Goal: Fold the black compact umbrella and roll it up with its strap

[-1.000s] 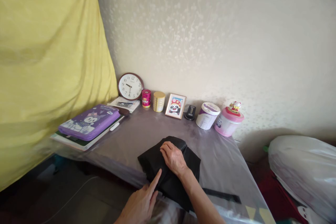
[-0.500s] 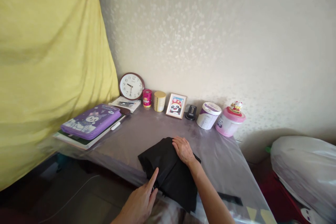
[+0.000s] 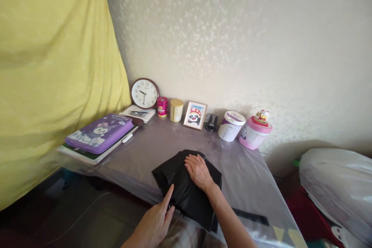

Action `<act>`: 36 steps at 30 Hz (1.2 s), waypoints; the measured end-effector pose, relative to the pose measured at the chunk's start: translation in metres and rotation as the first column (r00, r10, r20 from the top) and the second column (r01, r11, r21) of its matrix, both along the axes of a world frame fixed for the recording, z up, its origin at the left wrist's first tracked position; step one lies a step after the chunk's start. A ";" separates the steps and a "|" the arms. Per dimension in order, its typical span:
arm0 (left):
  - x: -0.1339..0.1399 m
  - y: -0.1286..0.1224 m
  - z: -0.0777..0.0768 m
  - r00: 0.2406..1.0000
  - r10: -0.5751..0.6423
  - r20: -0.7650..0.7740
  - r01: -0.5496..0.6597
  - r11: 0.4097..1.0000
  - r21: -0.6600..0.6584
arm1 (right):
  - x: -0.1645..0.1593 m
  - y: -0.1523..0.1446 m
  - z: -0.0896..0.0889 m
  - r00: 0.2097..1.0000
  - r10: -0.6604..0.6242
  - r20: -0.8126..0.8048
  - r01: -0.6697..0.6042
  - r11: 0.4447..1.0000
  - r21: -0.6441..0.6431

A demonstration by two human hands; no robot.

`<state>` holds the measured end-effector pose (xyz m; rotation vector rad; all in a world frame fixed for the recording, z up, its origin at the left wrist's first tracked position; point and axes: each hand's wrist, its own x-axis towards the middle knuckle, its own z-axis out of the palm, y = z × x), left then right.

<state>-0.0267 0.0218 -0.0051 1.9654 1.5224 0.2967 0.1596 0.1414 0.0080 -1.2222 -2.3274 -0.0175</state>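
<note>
A black folding umbrella (image 3: 186,190) lies at the near edge of the table, its loose canopy panels folded over and spread out fan-like. My left hand (image 3: 155,217) is closed around its near end, the index finger stretched along the fabric and the thumb beside it; the handle itself is mostly hidden by that hand. Flat on top of the canopy rests my right hand (image 3: 199,170), fingers extended, pressing on the cloth without gripping it.
A plastic-covered table (image 3: 244,186) carries a black strip (image 3: 251,216) at right. Along the wall stand a clock (image 3: 144,93), tins (image 3: 176,110), a picture frame (image 3: 195,115) and tubs (image 3: 231,126). A purple case (image 3: 100,132) lies on books at left.
My right hand has slid a little left and nearer across the canopy, and the panels under it have shifted slightly. My left hand stays nearly in place.
</note>
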 end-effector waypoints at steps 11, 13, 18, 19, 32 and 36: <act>-0.002 -0.002 0.004 1.000 0.006 0.007 -0.006 1.000 0.001 | 0.105 -0.017 0.010 0.893 -0.274 -0.356 0.286 0.958 -0.020; -0.002 -0.003 0.006 1.000 0.002 0.015 -0.002 1.000 0.014 | 0.117 -0.039 0.009 0.897 -0.276 -0.344 0.279 0.959 -0.043; -0.002 -0.002 0.009 1.000 0.009 -0.012 -0.009 1.000 -0.016 | 0.119 -0.083 0.009 0.946 -0.228 -0.229 0.212 0.973 -0.089; -0.002 -0.002 0.010 1.000 0.011 -0.022 -0.012 1.000 -0.020 | 0.117 -0.090 0.010 0.959 -0.196 -0.202 0.181 0.979 -0.091; 0.001 -0.005 0.021 0.999 0.022 -0.025 -0.023 0.999 -0.026 | 0.088 -0.114 0.011 0.999 0.042 -0.001 -0.042 0.997 -0.061; -0.001 -0.004 0.013 0.999 0.026 -0.022 -0.026 1.000 -0.006 | 0.087 -0.110 0.017 0.996 0.033 -0.088 -0.039 0.997 -0.071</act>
